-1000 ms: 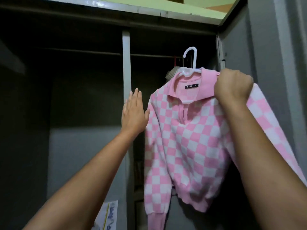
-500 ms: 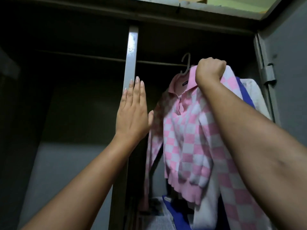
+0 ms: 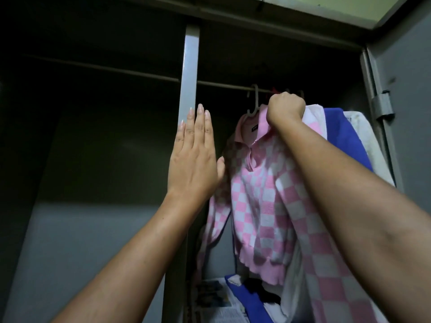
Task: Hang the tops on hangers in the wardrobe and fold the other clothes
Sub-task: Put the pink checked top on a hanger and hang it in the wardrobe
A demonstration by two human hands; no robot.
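Observation:
A pink and white checkered top hangs from a white hanger inside the dark wardrobe. The hanger's hook sits at the wardrobe rail; whether it rests on the rail I cannot tell. My right hand grips the top's right shoulder together with the hanger, just under the rail. My left hand is raised flat with straight fingers against the grey centre post, left of the top, holding nothing.
A blue garment and a white one hang to the right of the pink top, by the grey door edge and hinge. Papers and blue fabric lie on the wardrobe floor. The left compartment is dark.
My right hand has carried the pink top on its hanger up and into the wardrobe to the rail. My left hand has stayed flat by the centre post.

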